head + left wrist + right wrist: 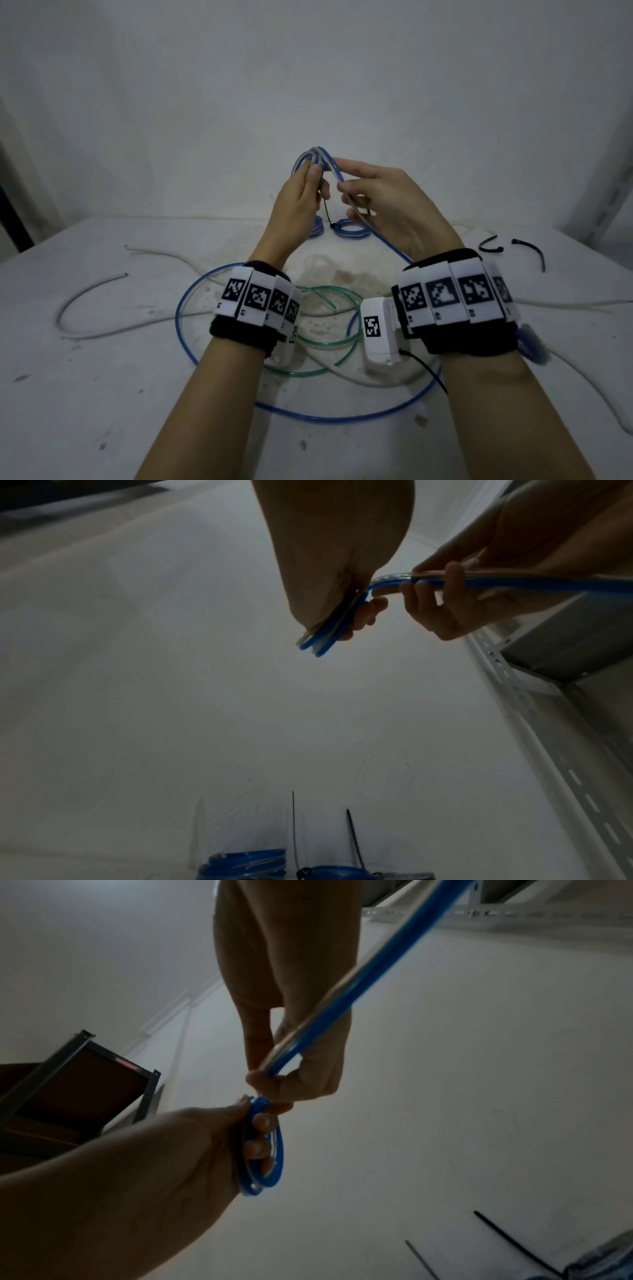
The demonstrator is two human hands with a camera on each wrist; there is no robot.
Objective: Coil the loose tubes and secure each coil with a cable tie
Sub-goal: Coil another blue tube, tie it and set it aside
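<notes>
Both hands hold the upright blue tube coil, its tail trailing tableward.

Both forearms bare. Each wrist carries a black fabric band ringed with white tiles bearing black-and-white square markers. White camera unit, thin black cable, lower centre-right.

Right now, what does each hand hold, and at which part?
Left hand pinches the blue coil at its side. Right hand pinches the same blue tube's loose run just beside the coil.
</notes>
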